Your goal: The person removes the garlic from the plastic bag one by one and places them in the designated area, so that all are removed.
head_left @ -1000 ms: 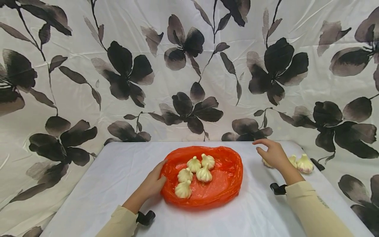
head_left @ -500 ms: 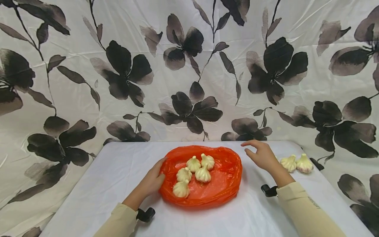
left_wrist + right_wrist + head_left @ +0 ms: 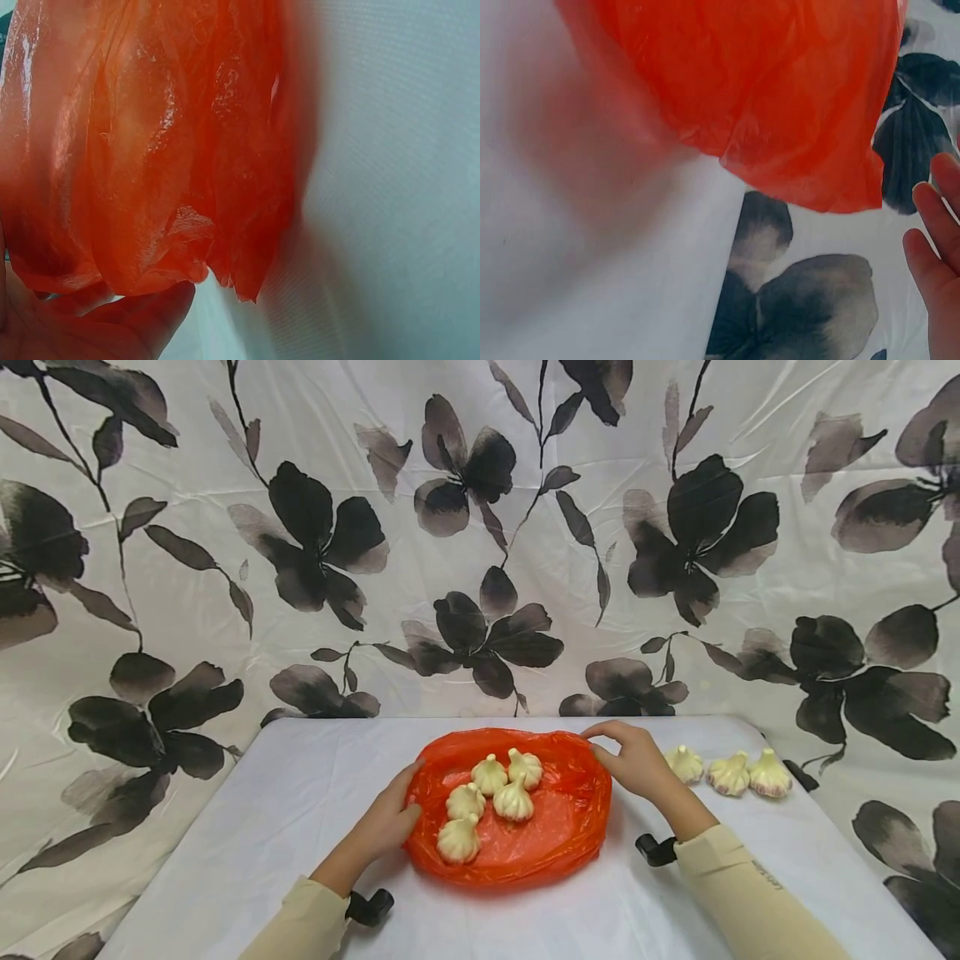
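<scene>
while the left hand [image 3: 384,820] grips the left rim of the red plastic bag [image 3: 558,822], the right hand [image 3: 636,762] is at the bag's far right rim, thumb and index finger apart, holding nothing. contact on that side: cannot tell, fingertips overlap the rim in the head view; the right wrist view shows the visible fingers straight, slightly spread and clear of the plastic. left wrist view has the left fingers partly behind the bag's edge.

bag sits mid-table on the white tabletop [image 3: 262,827], mouth wide and facing up, plastic crinkled. five garlic bulbs [image 3: 513,802] inside, grouped left and middle; the nearest one is close to the near left wall. whether they touch each other, cannot tell for all. three loose bulbs [image 3: 728,774] in a row on the table, right of the right hand; the leftmost is just beside the right wrist in the head view, the other two close together, purplish tint low down.

behind the table, a pale cloth [image 3: 592,577] with dark flower print. both arms in cream sleeves [image 3: 750,893], a black wrist device [image 3: 656,850] at each wrist.
</scene>
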Motion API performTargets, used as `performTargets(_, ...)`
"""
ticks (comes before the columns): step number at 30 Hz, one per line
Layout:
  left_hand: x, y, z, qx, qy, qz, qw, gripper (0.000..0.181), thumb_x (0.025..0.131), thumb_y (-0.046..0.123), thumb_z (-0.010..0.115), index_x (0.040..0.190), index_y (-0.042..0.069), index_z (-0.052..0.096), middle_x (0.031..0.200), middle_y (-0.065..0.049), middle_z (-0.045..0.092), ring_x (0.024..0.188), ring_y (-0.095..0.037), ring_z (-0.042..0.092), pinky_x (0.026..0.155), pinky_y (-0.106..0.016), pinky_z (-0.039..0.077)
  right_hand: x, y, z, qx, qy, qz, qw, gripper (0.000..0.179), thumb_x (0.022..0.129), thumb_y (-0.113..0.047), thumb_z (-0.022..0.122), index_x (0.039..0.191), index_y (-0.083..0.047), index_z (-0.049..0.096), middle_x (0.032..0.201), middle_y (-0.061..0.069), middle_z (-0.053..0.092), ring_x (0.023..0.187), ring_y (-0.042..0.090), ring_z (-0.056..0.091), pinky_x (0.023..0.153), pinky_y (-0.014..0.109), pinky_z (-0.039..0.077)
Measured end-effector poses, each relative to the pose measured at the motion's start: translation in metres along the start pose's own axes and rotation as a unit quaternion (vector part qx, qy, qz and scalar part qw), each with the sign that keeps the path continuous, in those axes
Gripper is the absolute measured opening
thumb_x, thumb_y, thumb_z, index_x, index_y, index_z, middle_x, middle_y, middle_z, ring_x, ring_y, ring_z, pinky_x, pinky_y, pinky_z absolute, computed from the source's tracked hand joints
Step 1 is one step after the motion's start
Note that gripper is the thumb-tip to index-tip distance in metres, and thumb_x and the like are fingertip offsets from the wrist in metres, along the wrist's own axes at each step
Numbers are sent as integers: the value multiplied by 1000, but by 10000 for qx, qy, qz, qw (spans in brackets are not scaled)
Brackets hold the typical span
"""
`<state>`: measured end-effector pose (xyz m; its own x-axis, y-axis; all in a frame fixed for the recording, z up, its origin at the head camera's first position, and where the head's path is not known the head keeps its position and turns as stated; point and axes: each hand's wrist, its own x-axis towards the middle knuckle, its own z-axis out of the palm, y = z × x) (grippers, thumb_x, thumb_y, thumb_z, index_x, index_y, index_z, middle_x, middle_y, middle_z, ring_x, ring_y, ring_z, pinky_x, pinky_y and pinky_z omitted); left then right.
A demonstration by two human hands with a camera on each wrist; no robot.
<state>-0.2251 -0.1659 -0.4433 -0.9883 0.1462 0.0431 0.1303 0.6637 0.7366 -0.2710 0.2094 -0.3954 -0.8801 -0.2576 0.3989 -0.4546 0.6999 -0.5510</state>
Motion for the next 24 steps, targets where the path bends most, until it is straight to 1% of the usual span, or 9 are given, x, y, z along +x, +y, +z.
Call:
performTargets(5, -1, 0, 0, -14, -11, 37, 10000, 67, 89, 7, 43, 154, 9, 23, 157, -13, 32, 144, -36, 32, 114, -58, 30, 1, -7, 5, 46, -68, -117, 9999, 22, 89, -12, 63, 109, -12, 72, 115, 9, 70, 112, 30, 63, 98, 53, 50)
performTargets(9, -1, 1, 1, -42, -12, 31, 10000, 67, 89, 6, 43, 153, 9, 24, 156, -13, 32, 143, -37, 32, 113, -58, 31, 3, -12, 11, 184, -161, -102, 9996, 23, 89, -11, 62, 110, -11, 71, 116, 9, 70, 113, 31, 63, 99, 53, 49)
performTargets(15, -1, 2, 3, -72, -7, -69, 9999, 68, 89, 6, 44, 154, 10, 23, 157, -13, 31, 143, -36, 33, 113, -58, 32, 6, -19, 22, 336, -290, -169, 9989, 23, 88, -13, 64, 110, -12, 72, 113, 5, 70, 113, 28, 62, 100, 52, 48)
performTargets(19, -1, 3, 4, -78, -29, -194, 9998, 68, 89, 7, 45, 154, 12, 23, 157, -11, 31, 143, -35, 33, 112, -57, 34, 7, -23, 29, 400, -394, -116, 9984, 24, 88, -16, 66, 111, -12, 71, 117, 5, 69, 116, 29, 61, 102, 52, 47)
performTargets(22, -1, 3, 4, -87, -19, -218, 9997, 68, 89, 8, 45, 154, 12, 23, 157, -11, 31, 143, -35, 33, 112, -57, 33, 6, -24, 35, 446, -460, -33, 9979, 25, 87, -17, 67, 112, -13, 70, 120, 5, 68, 118, 29, 59, 103, 52, 46)
performTargets(24, -2, 2, 4, -81, -7, -196, 9998, 68, 89, 7, 45, 154, 12, 24, 157, -12, 32, 143, -36, 33, 112, -58, 33, 5, -25, 40, 517, -515, -2, 9973, 26, 87, -17, 67, 113, -14, 70, 120, 4, 68, 116, 29, 60, 102, 51, 48)
